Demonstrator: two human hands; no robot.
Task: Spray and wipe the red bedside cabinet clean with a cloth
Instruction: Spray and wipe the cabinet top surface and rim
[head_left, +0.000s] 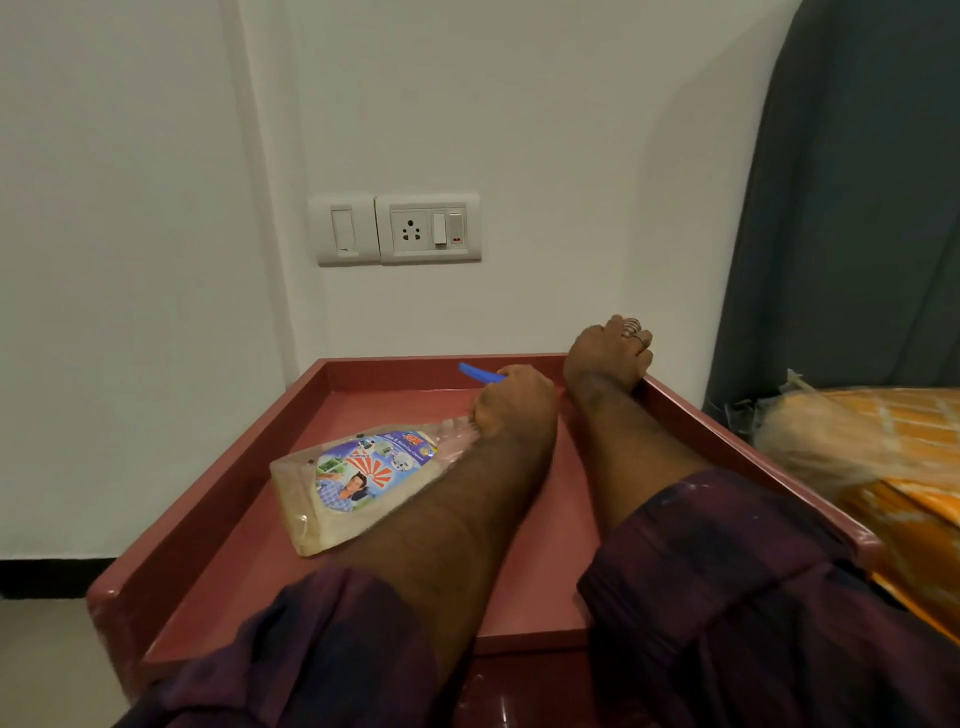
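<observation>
Purple sleeves (753, 597) fill the bottom of the frame. The left hand (511, 402), at centre, has its fingers wrapped round the neck of the spray bottle (363, 478). The bottle lies nearly flat over the recessed top of the red bedside cabinet (208, 473), its blue nozzle (478, 372) aimed toward the back wall. The right hand (605, 358), at the cabinet's upper right corner, has its fingers curled over the far rim. No cloth is visible.

Risks: mist could reach the wall socket (413, 231) above. Held this flat, the trigger may draw air.

Contents: the clear bottle holds pale yellowish liquid; its level is hard to judge.
</observation>
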